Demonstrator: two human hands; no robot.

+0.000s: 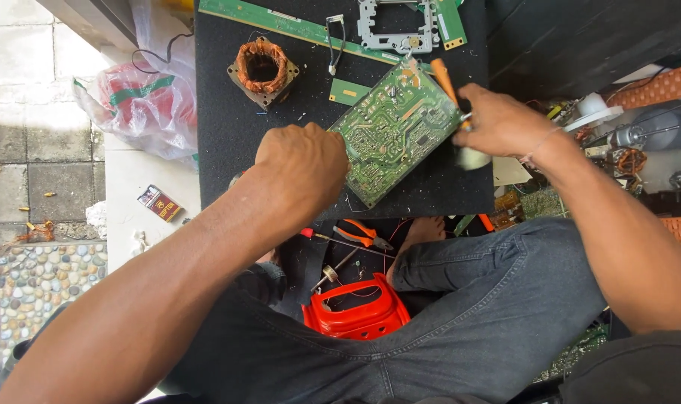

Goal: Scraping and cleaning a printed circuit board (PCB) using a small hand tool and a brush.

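Circuit board pinned flat on the black mat, centre of frame.

The green circuit board [393,131] is pressed at its lower-left edge by the left hand [301,168], fingers curled shut on it. An orange-handled tool [444,78] is gripped in the closed right hand [498,121] at the board's right edge. A copper coil [263,71] sits upper left on the mat [228,135].

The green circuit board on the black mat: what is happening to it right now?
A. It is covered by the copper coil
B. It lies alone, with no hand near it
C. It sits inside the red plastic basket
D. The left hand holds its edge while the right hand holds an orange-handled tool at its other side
D: the left hand grips the edge of the green circuit board while the right hand holds the orange-handled tool beside it.
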